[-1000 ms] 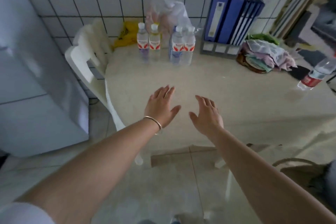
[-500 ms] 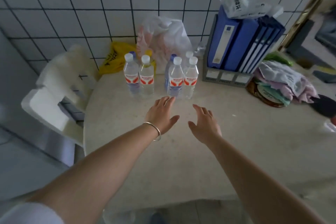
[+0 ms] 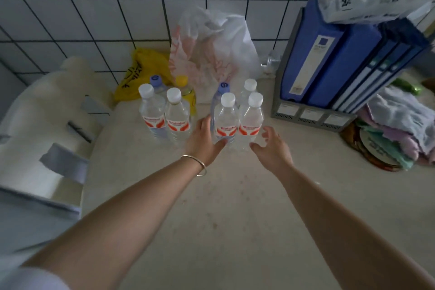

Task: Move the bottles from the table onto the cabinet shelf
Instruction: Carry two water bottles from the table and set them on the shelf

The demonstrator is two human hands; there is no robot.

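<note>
Several clear water bottles with red-and-white labels stand in two clusters at the back of the beige table (image 3: 223, 207). The left cluster (image 3: 164, 115) has white, blue and yellow caps. In the right cluster, two white-capped bottles stand in front, the left one (image 3: 225, 120) and the right one (image 3: 251, 117). My left hand (image 3: 202, 141) is open, its fingers beside the left front bottle and its thumb at the bottle's base. My right hand (image 3: 273, 148) is open just right of the right front bottle, not gripping it. No cabinet shelf is visible.
A white-and-pink plastic bag (image 3: 211, 54) and a yellow bag (image 3: 138, 73) lean on the tiled wall behind the bottles. Blue binders in a grey rack (image 3: 329, 66) stand to the right, folded cloths (image 3: 400, 129) beyond them. A white plastic chair (image 3: 47, 125) sits at the table's left.
Both hands have reached forward from mid-table to the right cluster of bottles, now flanking its two front bottles. The view has moved closer to the table and wall.
</note>
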